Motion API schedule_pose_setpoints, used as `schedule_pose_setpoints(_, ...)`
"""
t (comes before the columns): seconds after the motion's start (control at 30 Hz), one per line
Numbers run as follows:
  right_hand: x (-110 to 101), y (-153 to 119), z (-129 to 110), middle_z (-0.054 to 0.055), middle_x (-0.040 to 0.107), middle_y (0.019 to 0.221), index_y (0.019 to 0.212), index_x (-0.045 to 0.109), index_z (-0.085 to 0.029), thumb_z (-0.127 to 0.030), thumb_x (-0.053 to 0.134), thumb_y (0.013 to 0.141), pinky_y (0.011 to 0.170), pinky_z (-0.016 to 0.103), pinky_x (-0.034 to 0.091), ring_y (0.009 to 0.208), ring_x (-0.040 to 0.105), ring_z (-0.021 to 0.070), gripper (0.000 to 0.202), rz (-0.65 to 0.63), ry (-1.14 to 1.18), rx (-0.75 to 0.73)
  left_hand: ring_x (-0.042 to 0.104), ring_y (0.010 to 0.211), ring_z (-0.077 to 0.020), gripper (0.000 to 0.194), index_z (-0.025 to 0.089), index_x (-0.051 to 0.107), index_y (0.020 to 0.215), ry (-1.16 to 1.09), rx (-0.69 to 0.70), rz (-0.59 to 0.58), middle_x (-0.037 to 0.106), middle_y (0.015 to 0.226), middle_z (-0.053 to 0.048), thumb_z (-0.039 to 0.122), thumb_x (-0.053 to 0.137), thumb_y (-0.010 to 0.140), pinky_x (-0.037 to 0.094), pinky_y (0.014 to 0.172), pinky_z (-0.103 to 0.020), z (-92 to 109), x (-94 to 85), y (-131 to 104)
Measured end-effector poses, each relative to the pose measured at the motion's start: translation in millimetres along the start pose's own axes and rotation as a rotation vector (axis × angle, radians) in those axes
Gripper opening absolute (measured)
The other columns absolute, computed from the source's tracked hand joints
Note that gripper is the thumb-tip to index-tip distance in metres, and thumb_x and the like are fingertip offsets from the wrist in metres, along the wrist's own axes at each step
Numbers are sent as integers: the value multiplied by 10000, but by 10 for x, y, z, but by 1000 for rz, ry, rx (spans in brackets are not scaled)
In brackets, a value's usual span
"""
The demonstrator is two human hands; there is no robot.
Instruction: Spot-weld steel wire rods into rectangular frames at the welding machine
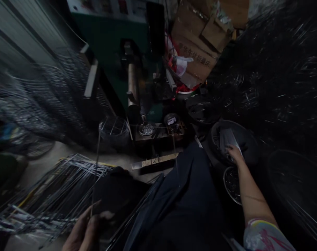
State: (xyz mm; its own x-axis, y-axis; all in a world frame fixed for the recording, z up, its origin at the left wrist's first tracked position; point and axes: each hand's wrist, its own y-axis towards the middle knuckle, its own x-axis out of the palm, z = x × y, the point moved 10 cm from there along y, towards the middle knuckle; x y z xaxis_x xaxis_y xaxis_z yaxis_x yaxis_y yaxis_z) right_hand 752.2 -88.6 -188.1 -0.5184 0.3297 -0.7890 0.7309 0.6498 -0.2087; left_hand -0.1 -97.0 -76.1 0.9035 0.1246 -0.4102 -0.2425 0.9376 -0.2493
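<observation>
My left hand (86, 226), low at the left, is closed with thumb and fingers on a thin wire frame (97, 157). The frame rises from the fingers, seems to run across in front of the bench and comes down again near my knee; its lower part is blurred. On the right, my right arm is stretched out, and my right hand (234, 153) is at a black tub (216, 134). It lies over flat greyish pieces (228, 137) in the tub. The fingers are small and blurred, so their grip is not clear.
Ahead stands a green machine (103, 31) with a small bowl of metal bits (148, 129) below it. Many wire pieces (77, 170) lie at the left. A cardboard box (192, 45) leans behind. A round metal bowl (225, 184) sits beside my right forearm.
</observation>
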Motion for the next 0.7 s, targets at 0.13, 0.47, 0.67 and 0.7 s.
schedule_pose_setpoints(0.13,-114,-438,-379,141,720,883,1264,601,-57,-386,521,853,700,330,586,746,710,229,532,7,163,-115,722,860,-326,756,467,379,1428,-226,-271,-125,761,914,-15,603,665,741,608,691,-437,-496,100,-226)
schedule_pose_setpoints(0.47,295,-2225,-2161,58,546,1394,1411,527,-257,-567,725,726,1142,464,345,1318,468,330,778,-479,95,-607,712,643,-284,1124,276,47,1553,-707,-391,-93,740,744,-102,404,775,706,518,509,-295,-963,-145,-377)
schedule_pose_setpoints(0.67,514,-2914,-2705,40,493,1441,1423,510,-307,-520,718,762,1140,494,351,1325,458,336,726,-671,22,-801,671,563,-217,1068,326,69,1550,-853,-361,-113,718,712,-65,341,767,742,493,477,-250,-1053,-112,-421)
schedule_pose_setpoints(0.7,490,-2971,-2725,37,479,1452,1431,497,-321,-515,718,767,1142,498,348,1331,451,335,726,-691,11,-828,658,544,-203,1045,330,82,1549,-868,-362,-108,708,693,-56,339,759,754,484,464,-236,-1074,-105,-430)
